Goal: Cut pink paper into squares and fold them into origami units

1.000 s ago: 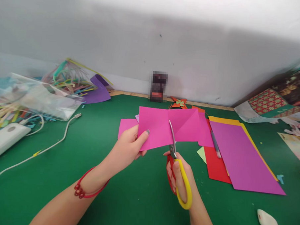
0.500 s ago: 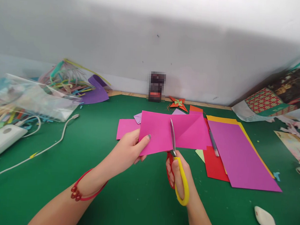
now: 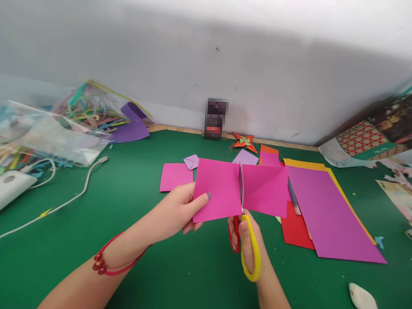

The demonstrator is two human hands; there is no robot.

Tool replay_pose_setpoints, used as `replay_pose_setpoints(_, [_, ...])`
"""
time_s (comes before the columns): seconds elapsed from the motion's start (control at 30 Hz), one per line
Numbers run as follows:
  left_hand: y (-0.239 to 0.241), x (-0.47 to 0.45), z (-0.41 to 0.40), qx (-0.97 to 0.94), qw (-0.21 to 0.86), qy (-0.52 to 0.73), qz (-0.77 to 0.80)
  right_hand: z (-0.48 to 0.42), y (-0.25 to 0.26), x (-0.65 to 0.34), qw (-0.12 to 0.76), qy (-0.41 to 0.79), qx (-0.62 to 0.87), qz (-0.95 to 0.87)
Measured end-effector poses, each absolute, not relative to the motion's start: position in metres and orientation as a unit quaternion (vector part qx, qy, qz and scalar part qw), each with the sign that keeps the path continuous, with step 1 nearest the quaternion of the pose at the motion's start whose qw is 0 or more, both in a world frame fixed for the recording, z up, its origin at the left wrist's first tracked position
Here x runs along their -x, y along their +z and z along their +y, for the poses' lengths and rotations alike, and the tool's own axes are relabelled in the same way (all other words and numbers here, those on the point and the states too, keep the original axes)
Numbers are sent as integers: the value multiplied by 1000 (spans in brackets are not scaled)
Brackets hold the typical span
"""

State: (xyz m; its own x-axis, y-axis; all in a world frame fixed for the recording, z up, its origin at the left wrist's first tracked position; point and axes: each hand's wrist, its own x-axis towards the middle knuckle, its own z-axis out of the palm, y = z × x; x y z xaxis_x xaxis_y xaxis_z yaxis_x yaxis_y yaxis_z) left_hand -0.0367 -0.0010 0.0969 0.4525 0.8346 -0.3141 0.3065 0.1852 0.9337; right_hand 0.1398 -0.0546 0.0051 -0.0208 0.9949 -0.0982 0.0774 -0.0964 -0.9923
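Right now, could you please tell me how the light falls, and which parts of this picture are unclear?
In the head view, the wall is brightest toward the top right, with grey shadow below; also in the head view, the dark object at its foot is pixelated, the clear plastic bag looks smeared, while the left hand and its pink paper look fairly sharp.

Above the table, a paper sheet reaches from the left hand rightward past the scissors, which sit in the right hand with their blades across it; behind the left hand lies a shorter sheet; well left of that hand are a cable and a device, a plastic bag behind them; right of the right hand lie stacked sheets, a pen along their left edge, and, nearer the person, a case; beyond the right hand, a paper star lies before the wall
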Motion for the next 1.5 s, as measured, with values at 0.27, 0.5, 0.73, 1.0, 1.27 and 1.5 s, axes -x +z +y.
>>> replay_pose_setpoints(0.27, [98,36,-1,-586,618,216,477,-57,11,-137,446,535,546,-464])
replay_pose_setpoints(0.5, [98,35,-3,-585,617,217,478,-57,14,-134,458,538,546,-450])
replay_pose_setpoints(0.73, [96,33,-2,-565,632,228,478,-55,15,-135,456,564,518,-454])
replay_pose_setpoints(1.0, [95,31,-1,-540,654,254,465,-55,19,-135,458,578,499,-455])
replay_pose_setpoints(1.27, [89,27,-3,-533,655,255,470,-55,16,-134,456,575,508,-451])
replay_pose_setpoints(1.5, [89,29,-4,-540,650,247,475,-56,17,-134,455,584,512,-436])
